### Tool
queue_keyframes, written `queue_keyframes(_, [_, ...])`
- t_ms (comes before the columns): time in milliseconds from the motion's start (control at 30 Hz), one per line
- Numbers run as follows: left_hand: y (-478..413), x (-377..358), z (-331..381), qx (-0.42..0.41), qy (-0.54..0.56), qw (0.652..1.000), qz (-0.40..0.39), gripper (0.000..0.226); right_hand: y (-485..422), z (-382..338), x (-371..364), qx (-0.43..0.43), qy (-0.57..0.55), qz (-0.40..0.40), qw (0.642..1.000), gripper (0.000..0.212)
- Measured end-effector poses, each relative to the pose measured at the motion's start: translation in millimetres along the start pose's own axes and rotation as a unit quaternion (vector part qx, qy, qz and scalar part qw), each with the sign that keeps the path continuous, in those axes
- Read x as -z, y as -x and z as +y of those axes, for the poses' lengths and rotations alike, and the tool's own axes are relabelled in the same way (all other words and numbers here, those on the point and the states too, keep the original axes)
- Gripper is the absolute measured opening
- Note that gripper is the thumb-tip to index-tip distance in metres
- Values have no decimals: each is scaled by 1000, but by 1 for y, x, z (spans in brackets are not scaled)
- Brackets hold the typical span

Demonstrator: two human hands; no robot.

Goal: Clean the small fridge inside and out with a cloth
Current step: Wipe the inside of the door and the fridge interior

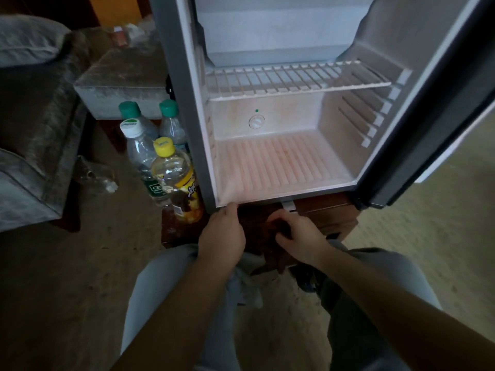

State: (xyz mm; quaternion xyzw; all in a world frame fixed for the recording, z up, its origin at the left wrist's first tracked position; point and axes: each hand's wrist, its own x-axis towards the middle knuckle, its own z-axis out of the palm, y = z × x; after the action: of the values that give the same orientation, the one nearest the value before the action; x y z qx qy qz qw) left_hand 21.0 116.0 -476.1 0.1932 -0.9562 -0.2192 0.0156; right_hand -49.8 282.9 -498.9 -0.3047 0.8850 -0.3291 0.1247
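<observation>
A grey upholstered armchair [32, 129] and what looks like a grey footstool [120, 84] stand on a dim, dusty brown floor [67, 277].

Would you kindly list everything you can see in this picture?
small fridge: one, grey outside, white inside, open, on stand
wire shelf: one, white, inside fridge
thermostat dial: one, white, back wall
bottles: four, clear; green, white, yellow caps; left of fridge
wooden stand: one, dark brown, under fridge
footstool: one, grey, behind bottles
sofa: one, grey, far left
cloth: one, whitish, below left hand
left hand: at fridge's bottom edge
right hand: on the stand
</observation>
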Motion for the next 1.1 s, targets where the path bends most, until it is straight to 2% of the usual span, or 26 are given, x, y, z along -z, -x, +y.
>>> queue_keyframes(100, [4, -3, 2, -15, 5, 1000, -19, 37, 11, 4, 14, -81, 48, 37, 995, 22])
queue_keyframes(233, [5, -7, 4, -28, -3, 999, -42, 31, 25, -4, 21, -97, 151, 21, 984, 17])
queue_keyframes(267, [7, -7, 4, -27, -3, 999, -47, 31, 26, -7, 26, -85, 175, 54, 979, 16])
queue_keyframes(333, [7, -7, 3, -30, -3, 998, -48, 31, 25, -10, 34, -59, 156, 189, 968, 12])
queue_keyframes(367, [6, -7, 3, -33, -2, 998, -45, 31, 24, -12, 37, -61, 145, 217, 963, 14])
queue_keyframes(400, [7, -6, 3, -34, 1, 999, -38, 31, 25, -15, 35, -51, 172, 187, 966, 17])
queue_keyframes(467, [9, -6, 2, -32, 5, 999, -32, 31, 27, -20, 31, -50, 230, 72, 969, 22])
queue_keyframes(500, [9, -6, 2, -33, 6, 999, -33, 31, 27, -22, 32, -47, 221, 92, 970, 22])
queue_keyframes(567, [6, -6, 1, -37, 7, 999, -28, 32, 20, -22, 37, -35, 159, 240, 957, 18])
queue_keyframes(600, [6, -7, 0, -36, 11, 999, -22, 31, 17, -23, 39, -46, 142, 240, 959, 18])
queue_keyframes(667, [7, -8, 0, -35, 15, 999, -22, 31, 17, -30, 37, -76, 178, 96, 976, 20])
queue_keyframes(700, [7, -8, 0, -38, 13, 999, -25, 31, 20, -30, 35, -87, 187, 87, 975, 22])
queue_keyframes(767, [4, -10, -1, -48, 7, 999, -24, 30, 23, -27, 39, -92, 182, 176, 963, 22])
queue_keyframes(800, [3, -9, -2, -49, 8, 999, -20, 30, 24, -24, 42, -100, 176, 194, 960, 21])
queue_keyframes(900, [4, -10, -1, -49, 18, 999, -10, 30, 31, -22, 43, -109, 185, 102, 971, 23])
queue_keyframes(967, [3, -10, -1, -57, 18, 998, -7, 30, 32, -22, 39, -98, 140, 195, 966, 22])
queue_keyframes(1000, [3, -10, -1, -56, 20, 998, -5, 30, 32, -23, 39, -95, 109, 209, 967, 21])
queue_keyframes(1067, [2, -10, 0, -47, 27, 999, -4, 31, 33, -27, 35, -62, 117, 102, 986, 21])
queue_keyframes(1100, [2, -10, 0, -42, 32, 999, -8, 32, 34, -27, 35, -67, 117, 84, 987, 19])
